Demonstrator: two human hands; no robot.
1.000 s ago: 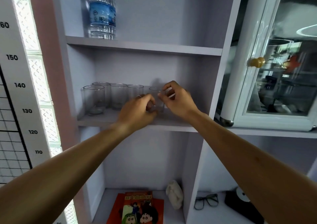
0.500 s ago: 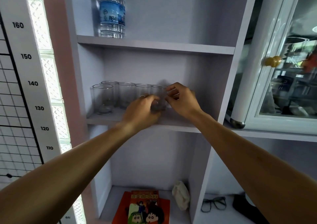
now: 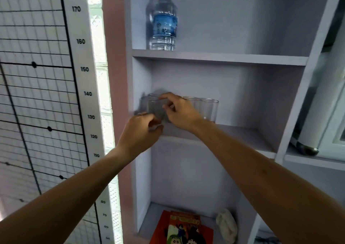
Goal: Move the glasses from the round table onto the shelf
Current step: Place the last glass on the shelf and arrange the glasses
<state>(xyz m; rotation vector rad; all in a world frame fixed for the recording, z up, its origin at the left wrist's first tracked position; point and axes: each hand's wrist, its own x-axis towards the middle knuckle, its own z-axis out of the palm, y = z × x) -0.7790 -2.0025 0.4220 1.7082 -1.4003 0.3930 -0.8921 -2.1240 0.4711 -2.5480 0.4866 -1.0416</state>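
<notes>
My right hand (image 3: pixel 180 111) is up at the middle of the frame, reaching in among the glasses (image 3: pixel 210 110) on the middle shelf (image 3: pixel 242 133); its thumb and fingers are curled toward a glass (image 3: pixel 155 109) at the left end of the row, but motion blur keeps me from telling whether they actually pinch it. My left hand (image 3: pixel 142 129) sits just below and left of it at the shelf's front edge, fingers loosely curled, with a ring showing on one finger; I cannot tell if it holds anything either. The glasses stand upright in a row along the back left part of the shelf, the rightmost one clear of my hands. On the shelf above, toward the top centre, stands a water bottle (image 3: pixel 164 23) with a blue label. At the bottom centre lie a red comic book (image 3: pixel 183 228) and a crumpled white cloth (image 3: pixel 226 225). A height chart (image 3: pixel 82 70) runs down the left side.
</notes>
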